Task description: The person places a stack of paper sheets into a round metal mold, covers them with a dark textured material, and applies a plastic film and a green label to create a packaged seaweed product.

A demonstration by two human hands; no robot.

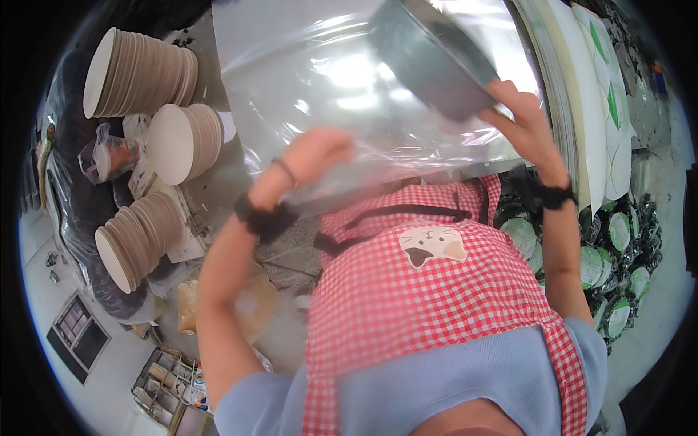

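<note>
My right hand (518, 122) grips the rim of a dark grey-green container (431, 65), which is tilted and blurred. It hangs over a glossy clear plastic sheet (305, 82) spread in front of me. My left hand (322, 155) hovers over the near left part of the sheet, apart from the container. Motion blur hides its fingers, and I cannot tell whether it touches or holds anything. Both wrists wear black bands.
Stacks of round discs (140, 73) lie to the left, by a small clear bag (109, 152) and large dark plastic-wrapped bundles (82, 163). On the right are stacked white sheets with green print (597, 109). Below them, dark-wrapped packs bear green labels (591, 264).
</note>
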